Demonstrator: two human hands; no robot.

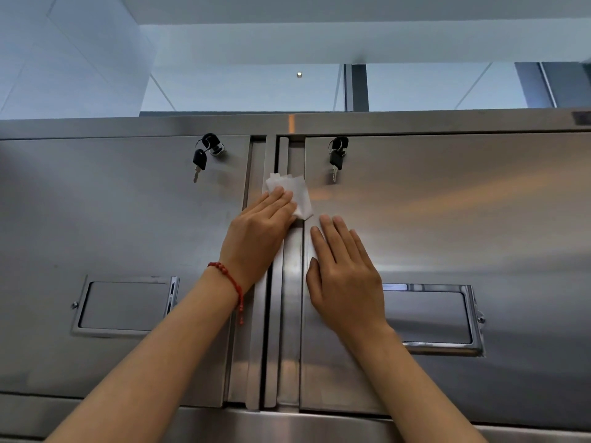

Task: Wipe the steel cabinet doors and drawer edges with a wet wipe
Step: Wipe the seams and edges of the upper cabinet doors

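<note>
Right hand (347, 279) flat, steadying right door (447, 219); left hand (259, 231), fingers straight, presses wipe (295, 193) on centre seam: best stroked along seam edges, pressure even.

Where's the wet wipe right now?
In the head view the wet wipe sits at centre, pressed under the left hand's fingers against the vertical strip between the two steel doors, just below and left of the right door's keys.
</note>
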